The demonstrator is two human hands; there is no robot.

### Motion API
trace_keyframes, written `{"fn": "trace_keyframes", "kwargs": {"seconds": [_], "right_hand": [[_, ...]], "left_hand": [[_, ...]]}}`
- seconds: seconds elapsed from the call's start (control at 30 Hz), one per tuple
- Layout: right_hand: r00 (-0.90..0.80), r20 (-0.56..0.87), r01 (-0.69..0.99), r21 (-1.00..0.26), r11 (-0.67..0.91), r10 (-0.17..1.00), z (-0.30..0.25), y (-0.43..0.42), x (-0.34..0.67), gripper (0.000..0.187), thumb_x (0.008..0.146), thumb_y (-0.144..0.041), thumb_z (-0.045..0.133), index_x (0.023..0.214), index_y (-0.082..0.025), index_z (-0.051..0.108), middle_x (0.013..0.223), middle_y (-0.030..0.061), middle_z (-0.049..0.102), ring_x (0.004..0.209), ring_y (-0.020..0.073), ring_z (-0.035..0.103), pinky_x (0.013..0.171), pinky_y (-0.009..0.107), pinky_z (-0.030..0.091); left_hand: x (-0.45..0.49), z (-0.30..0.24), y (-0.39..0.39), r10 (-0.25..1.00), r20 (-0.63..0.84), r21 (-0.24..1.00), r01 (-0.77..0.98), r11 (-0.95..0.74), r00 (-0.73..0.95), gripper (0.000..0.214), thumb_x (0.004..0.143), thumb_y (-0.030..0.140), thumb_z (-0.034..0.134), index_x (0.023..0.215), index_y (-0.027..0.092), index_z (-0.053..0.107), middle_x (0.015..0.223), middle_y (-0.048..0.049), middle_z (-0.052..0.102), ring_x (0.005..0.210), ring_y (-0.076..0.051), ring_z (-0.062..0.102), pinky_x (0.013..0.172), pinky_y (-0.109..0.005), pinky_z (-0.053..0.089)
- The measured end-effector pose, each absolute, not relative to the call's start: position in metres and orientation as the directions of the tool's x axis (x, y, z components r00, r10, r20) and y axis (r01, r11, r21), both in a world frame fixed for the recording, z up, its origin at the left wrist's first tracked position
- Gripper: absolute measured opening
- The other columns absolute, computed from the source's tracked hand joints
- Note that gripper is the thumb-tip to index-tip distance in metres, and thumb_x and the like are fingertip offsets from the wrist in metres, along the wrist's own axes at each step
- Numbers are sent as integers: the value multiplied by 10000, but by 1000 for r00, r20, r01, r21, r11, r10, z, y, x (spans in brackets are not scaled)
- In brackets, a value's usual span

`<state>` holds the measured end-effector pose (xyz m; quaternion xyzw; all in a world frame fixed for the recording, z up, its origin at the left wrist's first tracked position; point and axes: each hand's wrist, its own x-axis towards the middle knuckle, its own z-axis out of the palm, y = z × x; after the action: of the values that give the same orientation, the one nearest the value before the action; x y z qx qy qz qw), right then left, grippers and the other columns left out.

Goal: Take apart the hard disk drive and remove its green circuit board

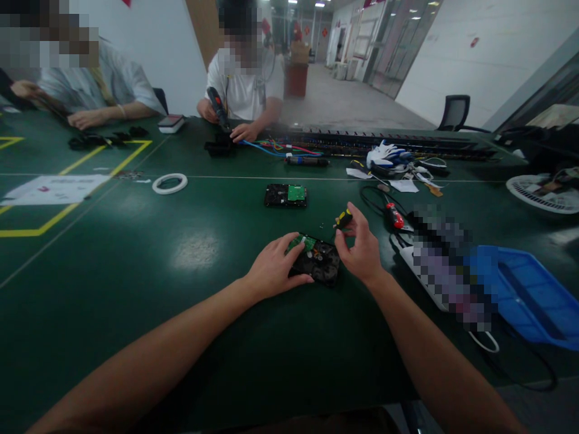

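A hard drive (323,263) with a green circuit board lies on the table in front of me. My left hand (277,265) grips its left part, thumb along the near edge and fingers over the board. Between thumb and fingers, my right hand (362,247) holds a short yellow-and-black screwdriver (344,219) at the drive's right edge. Its tip is too small to make out. Tiny screws (321,226) lie just beyond the drive. Farther off rests a second hard drive (285,196), its green board showing.
Right of my hands lie a red screwdriver (394,216), cables and a blue tray (529,295). White-and-blue gloves (386,155) sit farther back. A white ring (169,183) is on the left. Across the table, a person (246,84) holds a power screwdriver (218,107); another person sits farther left.
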<state>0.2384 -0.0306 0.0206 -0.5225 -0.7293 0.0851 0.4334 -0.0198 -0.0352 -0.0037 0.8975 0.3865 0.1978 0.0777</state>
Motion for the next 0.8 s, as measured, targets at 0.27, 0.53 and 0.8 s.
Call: {"fn": "trace_keyframes", "kwargs": {"seconds": [0.27,0.53,0.8], "right_hand": [[62,699,700,-540,468,712,21,-30,237,677,957,-303,633,1549,-336,306,1479,142,521,1039,291,694,796,490,660],[108,637,584,-662,470,763,20,-35,235,697,996,-351,582,1556,-365,167,1330,137,596,1042,303,709,841,533,649],[78,657,568,-647,508,750,22,-33,232,651,1011,-311,540,1547,-395,181,1427,127,523,1049,272,709,837,501,672]], "left_hand": [[-25,-1,-33,693,278,341,606,-719,665,817,891,676,625,1537,231,396,1649,-176,306,1470,-397,410,1178,-567,424],[-26,-1,-32,692,275,357,597,-718,668,756,893,661,639,1508,270,437,1610,-154,387,1451,-379,433,1157,-580,436],[-27,-2,-31,683,297,354,587,-728,667,751,900,662,632,1498,245,455,1586,-167,420,1442,-370,439,1158,-569,439]]}}
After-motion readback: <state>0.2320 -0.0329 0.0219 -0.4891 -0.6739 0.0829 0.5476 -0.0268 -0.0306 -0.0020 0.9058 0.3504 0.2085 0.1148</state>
